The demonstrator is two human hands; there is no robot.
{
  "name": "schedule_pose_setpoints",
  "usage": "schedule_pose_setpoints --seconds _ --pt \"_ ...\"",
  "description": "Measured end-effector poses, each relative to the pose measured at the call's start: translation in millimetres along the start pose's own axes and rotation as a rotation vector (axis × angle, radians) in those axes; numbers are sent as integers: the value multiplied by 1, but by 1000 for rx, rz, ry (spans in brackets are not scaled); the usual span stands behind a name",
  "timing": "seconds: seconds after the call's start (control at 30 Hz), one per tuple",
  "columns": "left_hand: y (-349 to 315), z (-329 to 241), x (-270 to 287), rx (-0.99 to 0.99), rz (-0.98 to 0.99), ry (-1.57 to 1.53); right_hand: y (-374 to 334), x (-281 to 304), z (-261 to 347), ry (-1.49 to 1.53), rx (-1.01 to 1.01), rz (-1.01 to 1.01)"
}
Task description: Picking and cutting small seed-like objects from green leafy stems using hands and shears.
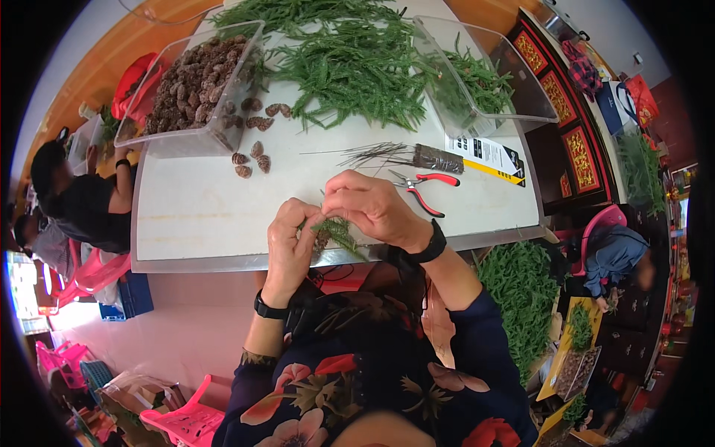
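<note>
Above the table's near edge, my left hand point(290, 237) is closed around the base of a green artificial pine sprig point(341, 233). A brown pine cone point(321, 243) shows beneath the sprig, partly covered by my fingers. My right hand point(376, 210) pinches at the top of the same bunch, fingertips against those of my left hand. What lies between the right fingertips is too small to make out. Red-handled pliers point(428, 179) lie open just beyond my right hand. Behind them is a bundle of thin dark wires point(438, 159).
A clear bin of pine cones point(195, 86) stands at the left, with several loose cones point(243, 159) beside it. Green sprigs point(354, 71) are heaped at the back. Another clear bin point(491, 119) holds sprigs at the right. Other people sit left and right; a pink chair point(186, 419) stands behind.
</note>
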State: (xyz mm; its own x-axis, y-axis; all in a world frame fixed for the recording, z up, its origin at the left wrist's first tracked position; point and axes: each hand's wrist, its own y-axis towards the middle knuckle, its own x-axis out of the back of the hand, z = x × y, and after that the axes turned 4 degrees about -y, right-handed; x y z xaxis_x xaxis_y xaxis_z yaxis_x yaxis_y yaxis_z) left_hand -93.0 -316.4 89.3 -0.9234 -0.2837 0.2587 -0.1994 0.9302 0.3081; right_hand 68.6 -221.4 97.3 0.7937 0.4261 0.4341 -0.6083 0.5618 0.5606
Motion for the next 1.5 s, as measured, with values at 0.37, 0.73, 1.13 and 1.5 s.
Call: schedule_pose_setpoints --seconds 0.37,0.73,1.13,1.5 --pt "5 3 9 21 241 41 26 30 -1 -194 221 373" --pt "7 7 -14 -268 119 330 8 18 3 -411 -42 354" --pt "7 16 -16 177 -44 -212 -57 95 -16 -796 -420 266" --pt "17 -10 -46 401 20 -506 -97 170 -13 -864 -563 312"
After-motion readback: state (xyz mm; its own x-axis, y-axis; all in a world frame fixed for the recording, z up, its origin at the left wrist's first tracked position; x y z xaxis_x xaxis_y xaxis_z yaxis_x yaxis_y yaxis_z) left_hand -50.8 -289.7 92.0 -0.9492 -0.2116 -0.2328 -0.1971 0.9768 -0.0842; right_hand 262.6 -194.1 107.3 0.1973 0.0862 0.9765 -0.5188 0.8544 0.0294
